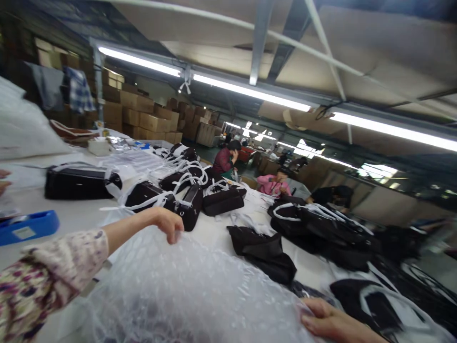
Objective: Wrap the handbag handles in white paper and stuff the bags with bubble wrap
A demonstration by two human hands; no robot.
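Observation:
A large piece of clear bubble wrap (185,290) spreads across the front of the view. My left hand (168,223) pinches its upper left edge, with fingers closed and bent down over it. At the lower right, the fingers and thumb of my right hand (326,318) close on the other edge of the wrap. Just beyond my left hand lies a black bag (189,207) with white-wrapped handles. A flat black bag (262,250) rests on the table behind the wrap. What is under the wrap cannot be made out.
Black bags (321,226) cover the table's right side, with another (80,182) at left beside a blue tape dispenser (30,227). Another person's hand (4,181) shows at the left edge. People sit beyond the table (143,164). Cardboard boxes (153,121) stand behind.

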